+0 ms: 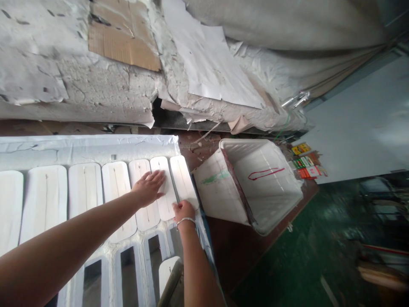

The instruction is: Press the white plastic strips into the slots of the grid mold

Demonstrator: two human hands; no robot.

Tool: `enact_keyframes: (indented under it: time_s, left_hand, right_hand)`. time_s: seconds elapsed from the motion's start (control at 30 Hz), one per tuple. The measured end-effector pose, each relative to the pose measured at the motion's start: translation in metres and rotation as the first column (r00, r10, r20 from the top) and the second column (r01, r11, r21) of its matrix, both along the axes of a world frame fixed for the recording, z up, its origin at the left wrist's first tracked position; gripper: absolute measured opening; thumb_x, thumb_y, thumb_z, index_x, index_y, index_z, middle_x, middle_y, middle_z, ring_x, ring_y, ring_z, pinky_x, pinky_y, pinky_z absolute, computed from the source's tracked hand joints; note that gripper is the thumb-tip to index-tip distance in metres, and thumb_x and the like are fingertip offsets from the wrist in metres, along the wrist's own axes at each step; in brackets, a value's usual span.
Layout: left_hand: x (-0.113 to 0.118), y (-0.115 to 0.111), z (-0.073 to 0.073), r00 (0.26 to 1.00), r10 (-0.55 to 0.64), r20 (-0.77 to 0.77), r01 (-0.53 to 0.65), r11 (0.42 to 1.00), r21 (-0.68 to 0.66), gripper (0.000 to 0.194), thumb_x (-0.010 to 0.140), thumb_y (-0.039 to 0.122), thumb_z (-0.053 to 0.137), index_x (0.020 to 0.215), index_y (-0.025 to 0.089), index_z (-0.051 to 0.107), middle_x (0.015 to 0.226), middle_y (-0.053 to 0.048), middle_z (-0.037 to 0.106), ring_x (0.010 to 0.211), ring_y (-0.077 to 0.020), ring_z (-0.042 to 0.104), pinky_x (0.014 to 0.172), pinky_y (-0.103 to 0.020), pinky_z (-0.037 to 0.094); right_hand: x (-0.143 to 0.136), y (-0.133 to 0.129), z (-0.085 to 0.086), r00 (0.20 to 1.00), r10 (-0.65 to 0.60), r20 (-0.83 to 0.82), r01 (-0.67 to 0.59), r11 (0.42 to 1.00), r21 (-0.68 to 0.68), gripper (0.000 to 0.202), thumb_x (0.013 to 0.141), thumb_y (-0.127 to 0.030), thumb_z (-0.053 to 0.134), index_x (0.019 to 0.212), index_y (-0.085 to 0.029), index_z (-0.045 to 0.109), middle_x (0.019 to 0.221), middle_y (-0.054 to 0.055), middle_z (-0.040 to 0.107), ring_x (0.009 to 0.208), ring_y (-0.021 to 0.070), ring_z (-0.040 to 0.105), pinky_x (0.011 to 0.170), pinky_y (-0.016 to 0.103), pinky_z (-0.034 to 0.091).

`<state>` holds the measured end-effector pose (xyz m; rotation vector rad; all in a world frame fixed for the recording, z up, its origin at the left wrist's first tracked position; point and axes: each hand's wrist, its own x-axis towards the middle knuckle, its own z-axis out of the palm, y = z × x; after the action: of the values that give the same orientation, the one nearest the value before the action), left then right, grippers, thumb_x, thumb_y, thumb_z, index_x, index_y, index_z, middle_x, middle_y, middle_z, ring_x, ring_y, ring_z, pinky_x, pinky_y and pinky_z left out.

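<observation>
Your left hand (149, 186) lies open on the white panel (166, 204) beside the end panel (183, 177), on the slotted frame (140, 264) — your right hand (184, 211) curls at the end panel's near edge, grip impossible to tell.

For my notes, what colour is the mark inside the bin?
The mark is pinkish red; head view.

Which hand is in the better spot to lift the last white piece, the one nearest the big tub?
Probably the right hand: its fingers are at the lower end of that white piece. The left hand lies flat across neighbouring pieces.
</observation>
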<state>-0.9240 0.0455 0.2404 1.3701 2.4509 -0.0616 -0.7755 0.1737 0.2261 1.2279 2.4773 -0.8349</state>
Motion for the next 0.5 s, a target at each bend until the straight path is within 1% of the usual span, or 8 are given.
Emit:
enact_keyframes:
  time_s: [0.07, 0.1, 0.17, 0.27, 0.4, 0.5]
  left_hand:
    - [0.004, 0.003, 0.001, 1.000, 0.014, -0.014, -0.015, 1.000, -0.024, 0.069, 0.098, 0.050, 0.036, 0.153, 0.014, 0.016, 0.161, -0.007, 0.002, 0.150, -0.0264, 0.008, 0.122, -0.049, 0.013]
    - [0.005, 0.005, 0.003, 1.000, 0.024, -0.017, -0.024, 0.999, -0.037, 0.069, 0.098, 0.049, 0.037, 0.153, 0.014, 0.016, 0.161, -0.007, 0.002, 0.150, -0.0263, 0.008, 0.122, -0.050, 0.012]
    - [0.007, 0.010, 0.005, 0.999, 0.047, -0.006, -0.047, 0.997, -0.063, 0.071, 0.097, 0.050, 0.039, 0.153, 0.014, 0.016, 0.161, -0.007, 0.001, 0.150, -0.0265, 0.008, 0.122, -0.053, 0.010]
    - [0.008, 0.017, 0.005, 0.996, 0.088, 0.026, -0.086, 0.994, -0.074, 0.075, 0.095, 0.052, 0.042, 0.154, 0.015, 0.014, 0.160, -0.008, -0.001, 0.150, -0.0274, 0.006, 0.121, -0.053, 0.011]
    - [0.007, 0.021, -0.002, 0.996, 0.093, 0.011, -0.093, 0.995, -0.048, 0.077, 0.094, 0.057, 0.041, 0.154, 0.016, 0.013, 0.161, -0.008, -0.001, 0.150, -0.0266, 0.004, 0.122, -0.050, 0.010]
    - [0.009, 0.020, -0.007, 0.996, 0.083, -0.016, -0.083, 0.996, -0.041, 0.077, 0.094, 0.058, 0.040, 0.154, 0.017, 0.013, 0.161, -0.007, -0.001, 0.150, -0.0260, 0.004, 0.122, -0.049, 0.010]
  right_hand:
    - [0.003, 0.002, 0.001, 0.999, 0.021, 0.032, -0.022, 0.998, 0.054, 0.024, 0.082, -0.039, 0.065, 0.080, -0.016, 0.070, 0.079, 0.010, 0.074, 0.078, 0.0238, 0.070, 0.071, 0.034, 0.052]
    - [0.004, 0.004, 0.001, 0.998, 0.026, 0.048, -0.029, 0.997, 0.069, 0.024, 0.082, -0.039, 0.066, 0.079, -0.016, 0.070, 0.079, 0.011, 0.074, 0.082, 0.0254, 0.070, 0.074, 0.035, 0.051]
    - [0.003, 0.007, 0.000, 0.997, 0.038, 0.068, -0.043, 0.996, 0.083, 0.023, 0.081, -0.039, 0.067, 0.077, -0.017, 0.070, 0.078, 0.010, 0.074, 0.082, 0.0251, 0.070, 0.073, 0.034, 0.049]
    - [0.002, 0.010, -0.003, 0.996, 0.064, 0.066, -0.069, 0.994, 0.086, 0.023, 0.082, -0.041, 0.066, 0.076, -0.019, 0.070, 0.074, 0.006, 0.073, 0.076, 0.0206, 0.069, 0.067, 0.029, 0.047]
    - [0.001, 0.007, -0.002, 0.992, 0.096, 0.077, -0.107, 0.981, 0.163, 0.020, 0.086, -0.038, 0.063, 0.085, -0.018, 0.070, 0.087, 0.008, 0.075, 0.084, 0.0212, 0.069, 0.072, 0.030, 0.047]
    - [0.002, -0.006, 0.003, 0.987, 0.131, 0.095, -0.150, 0.961, 0.233, 0.020, 0.089, -0.033, 0.061, 0.094, -0.016, 0.069, 0.094, 0.011, 0.073, 0.088, 0.0235, 0.068, 0.074, 0.032, 0.048]
